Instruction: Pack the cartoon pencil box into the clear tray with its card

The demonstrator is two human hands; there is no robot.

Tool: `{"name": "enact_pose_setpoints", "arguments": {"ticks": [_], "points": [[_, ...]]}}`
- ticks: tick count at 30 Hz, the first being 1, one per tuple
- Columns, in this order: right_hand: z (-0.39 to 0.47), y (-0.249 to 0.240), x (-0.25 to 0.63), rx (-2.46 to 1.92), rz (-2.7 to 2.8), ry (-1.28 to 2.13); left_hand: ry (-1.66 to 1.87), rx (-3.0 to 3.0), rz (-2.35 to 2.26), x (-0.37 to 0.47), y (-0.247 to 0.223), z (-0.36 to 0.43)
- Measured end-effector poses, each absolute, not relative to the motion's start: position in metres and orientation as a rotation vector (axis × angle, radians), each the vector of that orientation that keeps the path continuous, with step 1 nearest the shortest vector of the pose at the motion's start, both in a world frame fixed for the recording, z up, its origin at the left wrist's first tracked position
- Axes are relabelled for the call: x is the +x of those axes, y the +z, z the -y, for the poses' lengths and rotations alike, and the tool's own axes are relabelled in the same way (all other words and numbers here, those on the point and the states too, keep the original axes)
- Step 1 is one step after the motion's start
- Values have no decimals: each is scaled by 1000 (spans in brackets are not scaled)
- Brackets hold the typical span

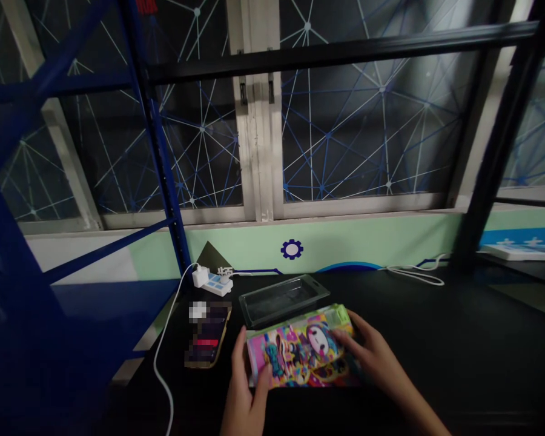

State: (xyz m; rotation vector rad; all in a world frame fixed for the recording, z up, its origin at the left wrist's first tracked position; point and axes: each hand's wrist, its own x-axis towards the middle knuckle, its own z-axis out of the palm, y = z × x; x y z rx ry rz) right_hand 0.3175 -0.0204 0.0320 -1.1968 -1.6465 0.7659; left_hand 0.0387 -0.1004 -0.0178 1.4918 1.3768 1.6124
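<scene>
A brightly coloured box [295, 345] with cartoon figures printed on it, perhaps a pencil case, is held between both my hands over the dark table. My left hand [249, 375] grips its left end, thumb on the printed front. Around the right end, my right hand [363, 348] has its fingers closed, with the thumb or a finger lying over the front. A green edge shows along the box's top. Just behind it lies a clear plastic tray [284, 300] with a hang-tab at its right end.
A phone [209, 336] lies left of the box, its screen blurred out. Behind it sits a white power strip [213, 281] with a plug and a white cable [157, 357] running forward. More white cable [418, 275] lies at the back right. Blue shelf posts [157, 145] rise at left.
</scene>
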Motion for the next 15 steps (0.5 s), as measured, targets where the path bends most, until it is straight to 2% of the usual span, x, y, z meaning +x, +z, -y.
{"name": "enact_pose_setpoints", "arguments": {"ticks": [5,8,15], "points": [[-29,72,298,-1278,1750,489,1554,1681,-1482,49,33,59],[-70,79,287,-1372,1804,424,1406,1784,-1783,46,51,22],[-126,59,270,-1575,1908,238,1204,1777,-2068,35,46,-26]]}}
